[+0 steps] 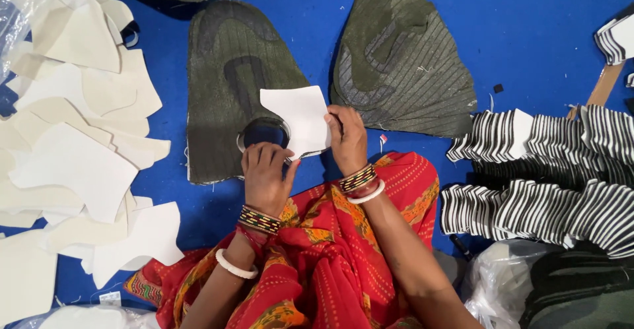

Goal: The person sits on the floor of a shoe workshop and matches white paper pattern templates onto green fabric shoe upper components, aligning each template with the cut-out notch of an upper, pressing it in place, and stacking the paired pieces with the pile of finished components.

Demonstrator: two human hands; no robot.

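The left hand (264, 174) and right hand (348, 137), fingers clamped, hold a white cut piece (300, 119) over the dark green knitted panel (231, 85) on the blue mat (528, 25). Recommend squaring its edges to the panel's opening before pressing down.

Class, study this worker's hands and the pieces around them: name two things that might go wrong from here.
1. The white cut piece is pinched only at its edges by the left hand and right hand, so it might crease or slip.
2. The loose white pieces overlap untidily on the blue floor; shapes could get mixed up.
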